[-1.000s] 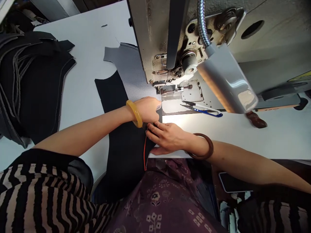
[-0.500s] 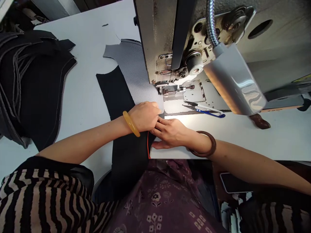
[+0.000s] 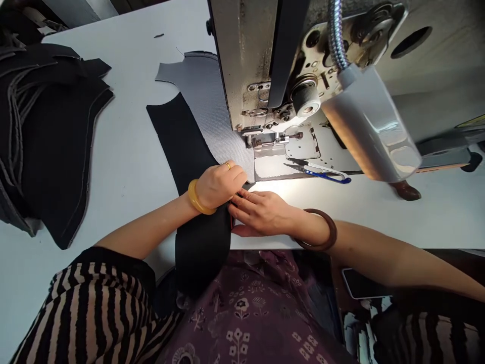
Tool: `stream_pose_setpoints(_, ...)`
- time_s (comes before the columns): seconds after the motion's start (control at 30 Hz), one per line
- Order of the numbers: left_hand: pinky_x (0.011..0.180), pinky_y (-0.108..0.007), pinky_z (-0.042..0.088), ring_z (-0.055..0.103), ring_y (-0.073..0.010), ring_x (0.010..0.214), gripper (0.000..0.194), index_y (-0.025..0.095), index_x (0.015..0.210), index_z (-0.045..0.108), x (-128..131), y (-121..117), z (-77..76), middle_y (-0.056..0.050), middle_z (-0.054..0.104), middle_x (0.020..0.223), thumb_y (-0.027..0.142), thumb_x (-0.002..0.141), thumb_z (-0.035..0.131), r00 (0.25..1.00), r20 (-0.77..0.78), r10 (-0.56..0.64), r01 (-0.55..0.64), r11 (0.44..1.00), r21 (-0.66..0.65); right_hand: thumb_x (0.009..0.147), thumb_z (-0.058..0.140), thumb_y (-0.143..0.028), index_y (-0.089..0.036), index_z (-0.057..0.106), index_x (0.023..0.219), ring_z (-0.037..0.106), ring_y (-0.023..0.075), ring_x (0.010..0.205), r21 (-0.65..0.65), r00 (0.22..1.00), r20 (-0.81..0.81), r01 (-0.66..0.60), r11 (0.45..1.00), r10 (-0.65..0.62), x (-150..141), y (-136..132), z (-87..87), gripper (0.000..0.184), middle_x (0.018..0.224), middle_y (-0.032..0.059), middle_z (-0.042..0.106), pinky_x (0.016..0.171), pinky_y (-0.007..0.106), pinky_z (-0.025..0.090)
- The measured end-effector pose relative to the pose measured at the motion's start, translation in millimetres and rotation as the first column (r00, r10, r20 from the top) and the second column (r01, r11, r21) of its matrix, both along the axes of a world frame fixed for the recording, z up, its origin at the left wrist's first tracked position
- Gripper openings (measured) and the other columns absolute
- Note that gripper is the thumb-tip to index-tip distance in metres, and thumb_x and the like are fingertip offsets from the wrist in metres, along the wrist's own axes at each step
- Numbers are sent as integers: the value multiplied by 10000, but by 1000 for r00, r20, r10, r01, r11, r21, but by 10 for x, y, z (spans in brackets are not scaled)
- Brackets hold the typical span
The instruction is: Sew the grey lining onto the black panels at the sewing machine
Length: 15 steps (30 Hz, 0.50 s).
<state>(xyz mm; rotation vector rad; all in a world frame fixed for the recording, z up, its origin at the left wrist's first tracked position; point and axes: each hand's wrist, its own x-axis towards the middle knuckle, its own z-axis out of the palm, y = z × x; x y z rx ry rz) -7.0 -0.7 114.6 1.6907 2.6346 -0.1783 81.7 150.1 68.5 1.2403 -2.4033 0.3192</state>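
Note:
My left hand [image 3: 222, 186], with a yellow bangle and a ring, is closed on the edge of a black fabric panel [image 3: 176, 139] in front of the sewing machine's presser foot [image 3: 249, 141]. Against its fingertips, my right hand [image 3: 263, 212] pinches the same edge, fingers together and thumb below. A short bit of red strip [image 3: 231, 222] shows beside the right fingers. Grey mesh fabric [image 3: 212, 111] lies next to the black panel and runs under the machine head [image 3: 250, 60]. The black panel hangs over the table's front edge. What lies between my fingertips is hidden.
Stacked dark fabric pieces [image 3: 56, 136] lie at the left. Blue-handled thread snips [image 3: 322, 174] rest right of the needle area. A lamp [image 3: 375, 126] hangs over the right side. A phone [image 3: 366, 284] sits below the table edge.
My left hand has shifted slightly left and toward me, its fingers bunching the edge. The right hand has moved slightly toward me. Less of the red strip shows now.

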Motion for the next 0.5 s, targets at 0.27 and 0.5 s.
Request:
stream_pose_setpoints(0.27, 622, -345, 360, 487, -212, 705, 436, 190, 753, 580, -229, 98, 49, -94, 568, 742, 58, 910, 195, 991, 55, -119, 127, 977, -170, 964, 434, -472, -72, 646, 1082, 582, 305, 1090, 1, 990, 91, 109, 994, -109, -81, 11, -40, 469, 1111, 185, 649, 784, 380, 505)
stream_pose_setpoints(0.5, 725, -353, 397, 495, -225, 845, 507, 172, 924, 606, -384, 172, 101, -120, 609, 912, 76, 928, 108, 990, 44, -137, 144, 942, -303, 963, 445, -473, -53, 635, 1120, 572, 326, 1122, -6, 976, 154, 156, 988, -153, -182, 24, -28, 487, 1181, 204, 625, 833, 420, 500)
